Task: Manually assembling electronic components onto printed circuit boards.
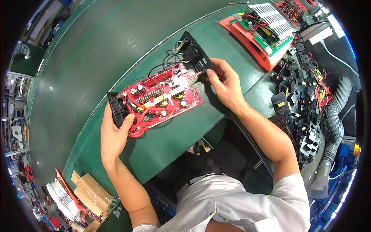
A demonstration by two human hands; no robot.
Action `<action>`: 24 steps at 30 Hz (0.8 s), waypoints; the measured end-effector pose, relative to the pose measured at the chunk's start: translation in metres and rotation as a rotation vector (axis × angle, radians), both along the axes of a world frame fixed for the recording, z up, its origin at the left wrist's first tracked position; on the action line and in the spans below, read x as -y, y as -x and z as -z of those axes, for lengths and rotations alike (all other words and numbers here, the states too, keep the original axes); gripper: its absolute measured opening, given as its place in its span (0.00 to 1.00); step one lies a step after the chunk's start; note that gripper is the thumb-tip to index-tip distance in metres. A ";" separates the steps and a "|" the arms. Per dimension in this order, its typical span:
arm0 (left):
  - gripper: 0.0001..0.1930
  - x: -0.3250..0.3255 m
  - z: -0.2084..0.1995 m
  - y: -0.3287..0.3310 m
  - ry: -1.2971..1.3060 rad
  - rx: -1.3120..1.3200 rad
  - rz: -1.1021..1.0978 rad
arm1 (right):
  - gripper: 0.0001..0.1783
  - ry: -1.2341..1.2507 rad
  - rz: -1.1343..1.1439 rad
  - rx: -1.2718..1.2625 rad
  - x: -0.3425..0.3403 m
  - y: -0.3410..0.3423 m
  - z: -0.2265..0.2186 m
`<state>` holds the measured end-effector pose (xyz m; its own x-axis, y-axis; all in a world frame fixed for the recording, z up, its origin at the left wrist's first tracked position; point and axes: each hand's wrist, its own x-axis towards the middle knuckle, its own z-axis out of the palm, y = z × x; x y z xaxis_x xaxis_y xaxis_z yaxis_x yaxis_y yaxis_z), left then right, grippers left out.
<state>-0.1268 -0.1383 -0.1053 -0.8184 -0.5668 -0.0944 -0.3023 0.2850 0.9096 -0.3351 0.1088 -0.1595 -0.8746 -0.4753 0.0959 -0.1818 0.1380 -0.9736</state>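
Observation:
A red circuit board (166, 96) with capacitors, coils and thick red wires lies over the green bench in front of me. At its left end is a black end panel (117, 108), pinched between the thumb and fingers of my left hand (116, 129). My right hand (225, 81) grips the lower edge of a larger slotted black panel (195, 54), which stands tilted beyond the board's right end. Black and red wires (168, 58) run from that panel to the board. The fingers behind both panels are partly hidden.
At the far right, green circuit boards (266, 29) rest on red sheets (247, 42). Many black panels (297, 96) crowd the right side beside a grey flexible duct (336, 112). A cardboard box (91, 193) sits at the lower left. A green surface (96, 46) curves along the bench's far edge.

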 end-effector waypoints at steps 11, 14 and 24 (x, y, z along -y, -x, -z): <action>0.29 0.029 -0.002 -0.012 -0.073 -0.578 -0.371 | 0.18 -0.012 -0.006 -0.014 -0.001 0.002 0.003; 0.28 0.021 -0.003 -0.007 -0.112 -0.541 -0.411 | 0.18 -0.018 -0.003 -0.005 -0.001 0.002 0.003; 0.27 0.026 0.004 -0.007 -0.078 -0.500 -0.385 | 0.18 0.016 -0.003 -0.028 -0.001 0.002 0.004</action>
<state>-0.1194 -0.1638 -0.1097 -0.5133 -0.8361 0.1935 0.0969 0.1676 0.9811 -0.3374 0.1093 -0.1636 -0.8702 -0.4759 0.1276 -0.2089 0.1218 -0.9703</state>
